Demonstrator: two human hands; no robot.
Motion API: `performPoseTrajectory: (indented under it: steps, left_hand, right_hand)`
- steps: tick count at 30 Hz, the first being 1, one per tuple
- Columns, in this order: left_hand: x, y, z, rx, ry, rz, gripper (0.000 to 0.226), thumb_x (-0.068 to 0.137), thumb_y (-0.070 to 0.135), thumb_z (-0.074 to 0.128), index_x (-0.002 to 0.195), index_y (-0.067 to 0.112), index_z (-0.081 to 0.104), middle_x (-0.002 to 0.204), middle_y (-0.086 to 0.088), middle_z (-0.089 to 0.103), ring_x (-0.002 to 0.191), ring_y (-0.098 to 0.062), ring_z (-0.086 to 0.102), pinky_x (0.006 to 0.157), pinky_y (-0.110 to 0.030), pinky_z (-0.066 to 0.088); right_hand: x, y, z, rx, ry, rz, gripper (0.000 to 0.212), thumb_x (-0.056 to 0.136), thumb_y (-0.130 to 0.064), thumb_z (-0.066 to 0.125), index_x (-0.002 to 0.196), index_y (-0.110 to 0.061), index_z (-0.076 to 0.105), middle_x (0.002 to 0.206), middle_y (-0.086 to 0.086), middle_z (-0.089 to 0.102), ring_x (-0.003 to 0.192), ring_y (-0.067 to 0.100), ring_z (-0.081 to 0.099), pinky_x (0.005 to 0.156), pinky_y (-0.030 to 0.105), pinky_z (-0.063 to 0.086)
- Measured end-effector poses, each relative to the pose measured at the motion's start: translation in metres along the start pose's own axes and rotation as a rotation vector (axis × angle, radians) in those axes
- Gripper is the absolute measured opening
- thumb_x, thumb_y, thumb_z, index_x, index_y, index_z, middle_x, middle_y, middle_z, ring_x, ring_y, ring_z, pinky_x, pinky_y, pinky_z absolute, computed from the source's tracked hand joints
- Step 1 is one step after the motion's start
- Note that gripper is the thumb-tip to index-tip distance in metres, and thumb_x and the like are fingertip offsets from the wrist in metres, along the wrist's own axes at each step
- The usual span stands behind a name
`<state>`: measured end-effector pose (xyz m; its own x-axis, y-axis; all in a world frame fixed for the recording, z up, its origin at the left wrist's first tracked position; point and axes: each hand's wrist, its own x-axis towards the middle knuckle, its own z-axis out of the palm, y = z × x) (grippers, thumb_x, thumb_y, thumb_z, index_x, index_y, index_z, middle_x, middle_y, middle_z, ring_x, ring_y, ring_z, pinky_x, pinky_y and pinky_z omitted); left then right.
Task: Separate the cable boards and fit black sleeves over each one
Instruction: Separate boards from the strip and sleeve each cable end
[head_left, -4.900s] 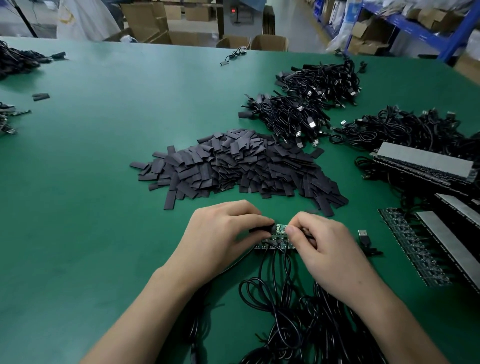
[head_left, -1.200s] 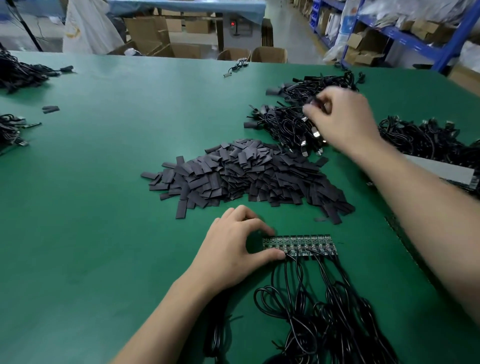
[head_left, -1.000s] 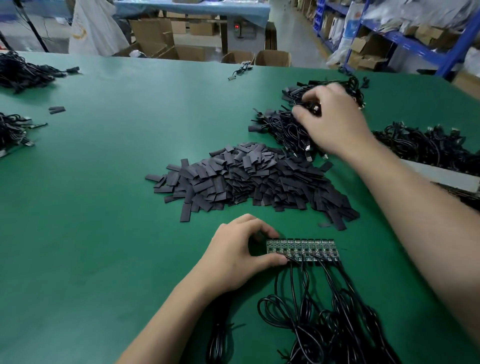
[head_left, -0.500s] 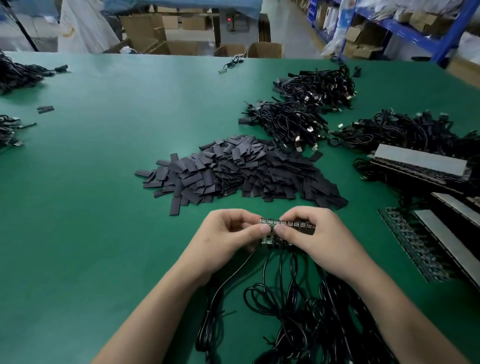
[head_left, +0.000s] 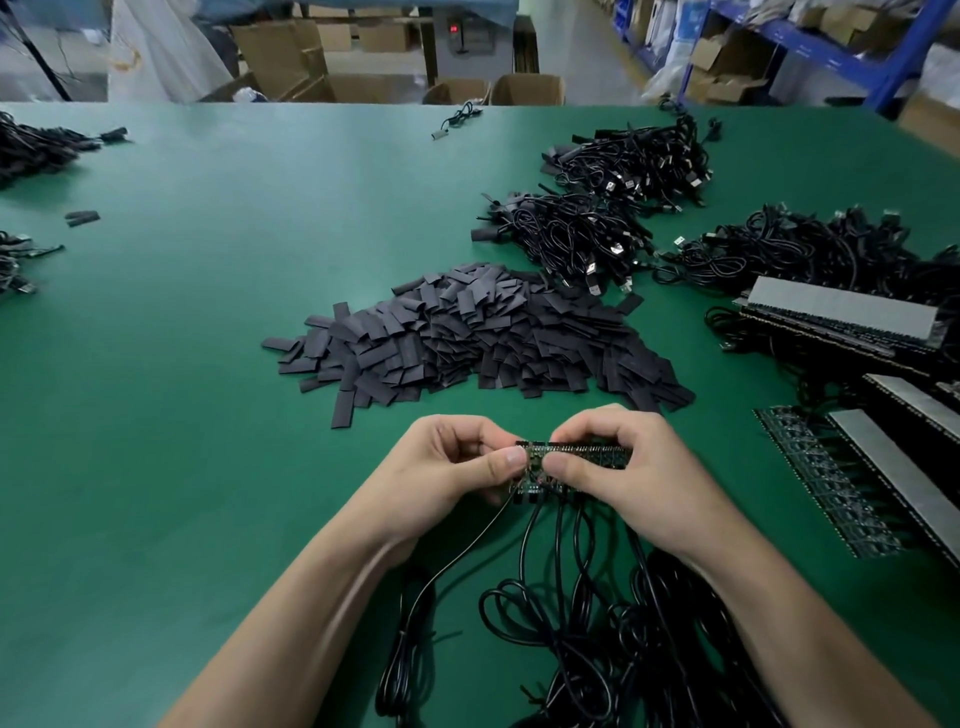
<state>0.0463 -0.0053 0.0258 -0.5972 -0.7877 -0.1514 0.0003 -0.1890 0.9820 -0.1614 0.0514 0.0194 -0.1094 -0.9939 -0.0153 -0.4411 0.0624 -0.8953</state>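
1. The left hand (head_left: 447, 467) pinches the end board of the strip of boards (head_left: 576, 449) between thumb and fingers. The right hand (head_left: 623, 467) grips the rest of the strip. It is held just above the table (head_left: 208, 364), close to the person, with its cables (head_left: 571, 597) trailing down toward them.
2. The step in hand looks like snapping off that end board. It should go best with both thumbs tight against the break line, so the bend falls on the joint and not across a board (the soldered ends look delicate).
3. I would rock it gently back and forth rather than twist it, and keep any pull off the thin cable (head_left: 467, 545) that runs from the end board.
4. Once the board is free, a sleeve is within easy reach: the pile of sleeves (head_left: 467, 332) lies just beyond the hands.
5. Counted: two hands and one strip between them. I cannot count its boards, because fingers cover part of it.
6. There is one pile of sleeves, far too many to count.
7. Three heaps of cables (head_left: 566, 239) lie at the far right, and two smaller dark heaps (head_left: 36, 150) at the left edge.
8. On the right are stacks of strips (head_left: 841, 317), at least three, partly cut off by the edge of view.
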Motion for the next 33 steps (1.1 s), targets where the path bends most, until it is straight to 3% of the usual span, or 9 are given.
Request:
performPoseTrajectory:
  steps: [4,8,13,17,21,23,26,29,33]
  left_hand:
    - [-0.001,-0.002,0.0,-0.05,-0.014,-0.013,0.008,0.082,0.021,0.074,0.083,0.015,0.079,0.075,-0.004,0.071,0.063,-0.009,0.061,0.062,-0.017,0.05]
    - [0.0,-0.004,0.001,-0.003,0.085,0.012,0.02,0.078,0.031,0.079,0.091,0.015,0.082,0.083,-0.009,0.076,0.071,-0.015,0.068,0.068,-0.023,0.055]
    - [0.001,-0.007,0.003,0.024,0.176,0.076,0.021,0.08,0.034,0.078,0.093,0.018,0.082,0.083,0.002,0.077,0.075,-0.006,0.066,0.069,-0.018,0.052]
    - [0.0,-0.004,0.005,0.052,0.221,0.158,0.019,0.078,0.029,0.079,0.091,0.016,0.082,0.082,0.0,0.077,0.071,-0.004,0.065,0.067,-0.014,0.049]
    - [-0.001,0.002,0.011,0.002,0.244,0.24,0.01,0.076,0.022,0.083,0.085,0.019,0.081,0.085,-0.007,0.077,0.079,-0.014,0.071,0.076,-0.024,0.057]
    - [-0.002,0.009,0.015,0.012,0.21,0.288,0.013,0.079,0.023,0.088,0.088,0.019,0.08,0.086,-0.007,0.078,0.081,-0.018,0.073,0.078,-0.029,0.06]
    - [0.003,0.028,0.01,0.095,0.176,0.404,0.017,0.084,0.031,0.076,0.099,0.025,0.08,0.089,0.0,0.077,0.081,-0.01,0.069,0.074,-0.021,0.055]
    - [0.027,0.042,-0.006,0.369,0.331,0.416,0.016,0.096,0.029,0.069,0.109,0.028,0.077,0.095,0.006,0.078,0.084,-0.008,0.071,0.076,-0.02,0.054]
    - [0.077,0.043,-0.024,0.719,0.528,0.351,0.022,0.098,0.024,0.068,0.118,0.025,0.076,0.102,0.012,0.075,0.095,-0.006,0.07,0.088,-0.022,0.055]
  right_hand:
    - [-0.003,-0.006,0.0,0.021,-0.04,-0.018,0.01,0.082,-0.039,0.085,0.086,-0.039,0.076,0.099,-0.015,0.071,0.098,-0.002,0.064,0.088,0.027,0.043]
    - [-0.007,-0.008,-0.001,-0.113,-0.013,-0.049,0.012,0.081,-0.048,0.082,0.088,-0.044,0.074,0.1,-0.02,0.069,0.102,-0.006,0.061,0.087,0.024,0.042]
    - [-0.009,-0.007,-0.003,-0.278,0.003,-0.044,0.015,0.081,-0.055,0.072,0.092,-0.046,0.073,0.103,-0.019,0.066,0.111,0.007,0.059,0.103,0.042,0.045]
    - [-0.009,-0.013,-0.001,-0.374,-0.019,-0.181,0.026,0.084,-0.059,0.064,0.102,-0.043,0.073,0.102,-0.029,0.065,0.116,-0.004,0.052,0.109,0.043,0.039]
    - [-0.011,-0.022,0.003,-0.181,-0.071,-0.183,0.015,0.085,-0.058,0.066,0.093,-0.047,0.073,0.105,-0.03,0.067,0.109,-0.007,0.061,0.096,0.025,0.046]
    - [-0.01,-0.028,0.006,-0.067,-0.106,-0.175,0.015,0.093,-0.049,0.068,0.095,-0.037,0.077,0.102,-0.023,0.073,0.101,-0.002,0.068,0.091,0.028,0.052]
    - [-0.012,-0.041,0.001,0.216,-0.18,-0.196,0.016,0.097,-0.033,0.067,0.094,-0.021,0.078,0.094,-0.004,0.08,0.092,0.01,0.075,0.086,0.024,0.057]
    - [-0.017,-0.057,-0.016,0.583,-0.222,-0.186,0.02,0.092,-0.038,0.066,0.086,-0.022,0.077,0.085,0.006,0.078,0.081,0.018,0.076,0.079,0.023,0.058]
    - [-0.021,-0.072,-0.053,0.8,-0.176,-0.21,0.026,0.092,-0.047,0.065,0.08,-0.024,0.069,0.067,-0.004,0.061,0.058,0.013,0.061,0.059,0.025,0.056]
